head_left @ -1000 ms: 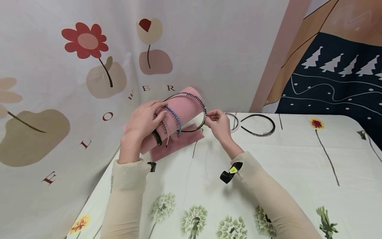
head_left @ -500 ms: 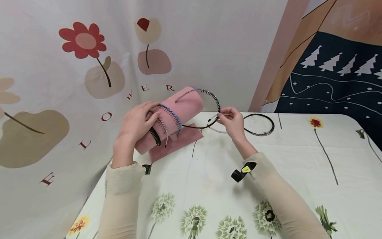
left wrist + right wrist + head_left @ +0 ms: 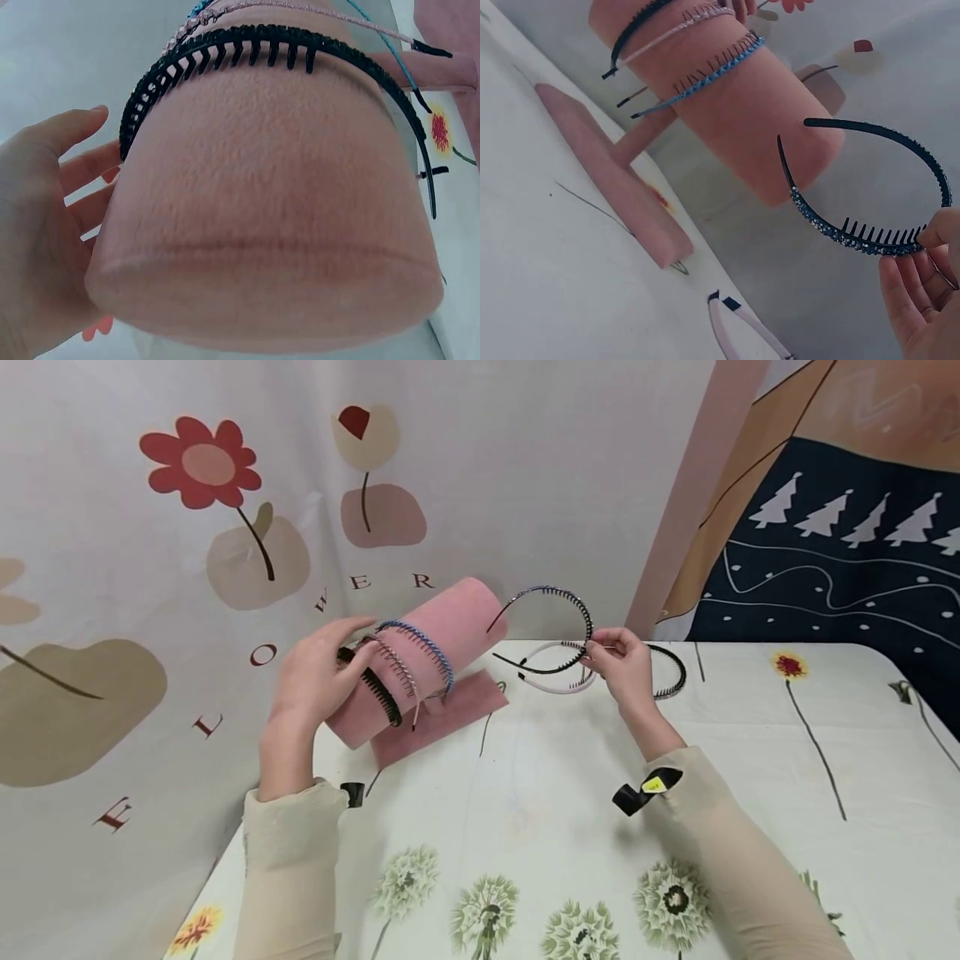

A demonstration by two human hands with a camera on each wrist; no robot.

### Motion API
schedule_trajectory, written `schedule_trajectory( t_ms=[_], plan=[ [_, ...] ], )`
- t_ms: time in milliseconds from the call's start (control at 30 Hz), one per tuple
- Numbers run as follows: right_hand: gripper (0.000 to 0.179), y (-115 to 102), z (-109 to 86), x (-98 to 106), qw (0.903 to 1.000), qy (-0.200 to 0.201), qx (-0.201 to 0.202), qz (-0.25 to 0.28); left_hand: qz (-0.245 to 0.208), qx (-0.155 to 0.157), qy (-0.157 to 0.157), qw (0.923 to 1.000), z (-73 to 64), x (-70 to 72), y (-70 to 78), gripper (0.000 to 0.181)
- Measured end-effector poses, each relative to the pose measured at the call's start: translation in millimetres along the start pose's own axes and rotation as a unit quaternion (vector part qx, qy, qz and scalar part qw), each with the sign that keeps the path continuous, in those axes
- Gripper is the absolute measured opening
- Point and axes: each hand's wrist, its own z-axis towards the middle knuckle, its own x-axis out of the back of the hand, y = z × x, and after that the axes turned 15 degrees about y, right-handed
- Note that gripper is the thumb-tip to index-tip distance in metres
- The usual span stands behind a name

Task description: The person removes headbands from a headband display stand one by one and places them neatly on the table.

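A pink padded roll point(image 3: 468, 618) on a stand bears a blue headband point(image 3: 433, 647), a pale pink headband point(image 3: 401, 667) and a black toothed headband point(image 3: 262, 34). My left hand point(image 3: 311, 685) lies against the roll's near left end; in the left wrist view its thumb is raised and its fingers pass partly behind the roll. To the right of the roll, my right hand point(image 3: 628, 670) pinches a black headband with blue glittering beads point(image 3: 840, 236) at its curved middle. The open ends of that headband point left towards the roll's far end.
A pale pink headband point(image 3: 558, 691) and a black headband point(image 3: 682, 675) lie on the table behind my right hand. The stand's flat pink base point(image 3: 450, 720) rests on the flower-print tablecloth point(image 3: 540, 777). A printed curtain point(image 3: 540, 468) hangs directly behind.
My right hand has moved right, drawing the beaded headband off the roll's far end. My left hand has shifted left along the roll, uncovering more of the black and pale pink headbands.
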Motion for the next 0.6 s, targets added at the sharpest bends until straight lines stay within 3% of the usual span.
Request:
schedule_trajectory(
  t_ms=[600],
  plan=[
    [0.011,-5,13.9,44,0.9984,0.049,-0.027,0.002,0.006,0.032,0.066,0.9973,-24.5,14.5,-16.2,0.043]
  ],
)
